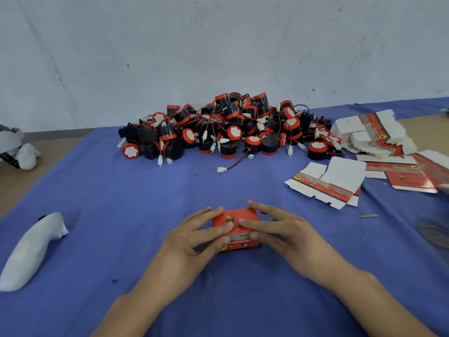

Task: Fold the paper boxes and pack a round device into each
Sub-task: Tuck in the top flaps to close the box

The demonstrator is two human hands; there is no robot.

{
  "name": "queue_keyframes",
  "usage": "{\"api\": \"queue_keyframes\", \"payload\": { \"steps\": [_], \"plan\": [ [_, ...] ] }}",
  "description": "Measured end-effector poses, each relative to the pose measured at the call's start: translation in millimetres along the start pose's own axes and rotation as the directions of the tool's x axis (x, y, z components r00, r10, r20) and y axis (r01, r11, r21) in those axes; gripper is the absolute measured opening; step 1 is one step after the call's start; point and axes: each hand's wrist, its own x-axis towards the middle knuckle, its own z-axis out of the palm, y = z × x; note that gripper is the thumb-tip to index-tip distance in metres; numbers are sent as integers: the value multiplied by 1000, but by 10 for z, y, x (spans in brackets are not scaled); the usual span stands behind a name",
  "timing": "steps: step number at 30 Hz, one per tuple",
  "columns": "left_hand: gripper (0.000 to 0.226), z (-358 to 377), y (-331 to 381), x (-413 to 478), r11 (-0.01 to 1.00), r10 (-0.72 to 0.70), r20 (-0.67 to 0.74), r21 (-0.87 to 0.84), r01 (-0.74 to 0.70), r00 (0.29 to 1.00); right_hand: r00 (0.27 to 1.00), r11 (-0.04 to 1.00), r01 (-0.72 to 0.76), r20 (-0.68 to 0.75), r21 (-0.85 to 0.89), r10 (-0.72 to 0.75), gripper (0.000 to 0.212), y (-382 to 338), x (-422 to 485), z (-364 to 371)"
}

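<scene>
I hold a small red printed paper box (pixel 243 221) between both my hands, low in the middle of the view, and it sits on the blue cloth (pixel 126 210) that covers the tabletop. My left hand (pixel 194 237) comes at it from the left, with the fingers laid over the top panel and the thumb against the near side. My right hand (pixel 281 229) mirrors it from the right, fingers across the top and thumb on the near face. So each hand pinches the box between fingers and thumb, and the fingertips of the two hands nearly meet on the lid. The top looks folded shut, but I cannot tell what is inside.

Beyond the box, near the pale wall, lies a big heap of round black devices with red caps and thin red wires ending in white plugs (pixel 230 127). To the right of the heap is a slumped stack of flat, unfolded red-and-white box blanks (pixel 374 135). A loose flat blank (pixel 328 183) lies nearer to me, well apart from my right hand.

On the left of the cloth rests a long white fabric piece (pixel 31 251). A thin loop like a rubber band (pixel 213 279) lies on the cloth between my forearms.
</scene>
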Motion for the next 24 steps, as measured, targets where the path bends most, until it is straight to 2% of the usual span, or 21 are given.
{"api": "queue_keyframes", "payload": {
  "steps": [2, 3, 5, 9, 13, 18, 24],
  "plan": [
    [21, 4, 133, 60, 954, -163, -46, -262, 145, 986, 995, 968, -50, -77, 244, 71, 26, -77, 67, 16],
    [18, 19, 205, 104, 920, -217, -88, -353, 174, 972, 986, 932, -47, -131, 360, 100, 24, -139, 113, 34],
    [23, 96, 343, 190, 865, -305, -188, -464, 189, 934, 962, 849, -19, -221, 528, 159, 22, -278, 207, 128],
    [29, 329, 572, 327, 752, -430, -266, -634, 180, 863, 907, 618, -8, -255, 786, 336, 20, -491, 364, 375],
    [22, 394, 502, 498, 767, -469, -319, -609, 201, 823, 862, 547, -13, -268, 837, 430, 14, -526, 542, 396],
    [21, 502, 307, 656, 701, -618, -295, -627, 341, 729, 814, 539, -187, -178, 821, 552, 24, -438, 692, 486],
    [26, 683, 378, 724, 680, -629, -229, -625, 383, 743, 728, 524, -159, -259, 837, 635, 27, -312, 604, 433]
  ]
}}
